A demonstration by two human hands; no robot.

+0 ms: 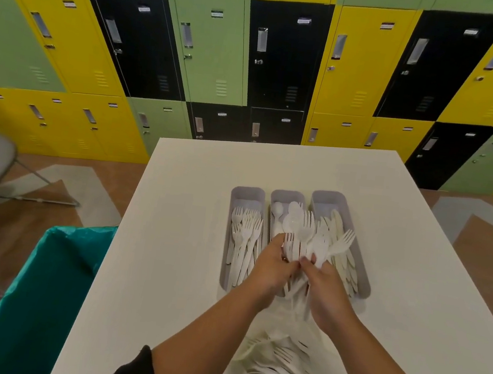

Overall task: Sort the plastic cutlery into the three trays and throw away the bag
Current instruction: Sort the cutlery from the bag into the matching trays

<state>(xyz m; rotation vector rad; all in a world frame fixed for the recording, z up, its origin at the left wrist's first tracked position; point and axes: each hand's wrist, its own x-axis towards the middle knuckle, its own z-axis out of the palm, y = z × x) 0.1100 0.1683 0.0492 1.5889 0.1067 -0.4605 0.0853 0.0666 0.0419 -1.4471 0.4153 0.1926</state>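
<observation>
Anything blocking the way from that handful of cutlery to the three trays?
Nothing visible does. Both hands, left hand and right hand, hold the mixed bunch of cutlery directly above the open-topped trays, so each piece can drop straight in. The trays are partly filled, not full.

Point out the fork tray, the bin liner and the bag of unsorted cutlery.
fork tray [246, 193]: head view, its far wall.
bin liner [54, 272]: head view, teal plastic beside the table.
bag of unsorted cutlery [277, 365]: head view, clear plastic between the forearms.
</observation>
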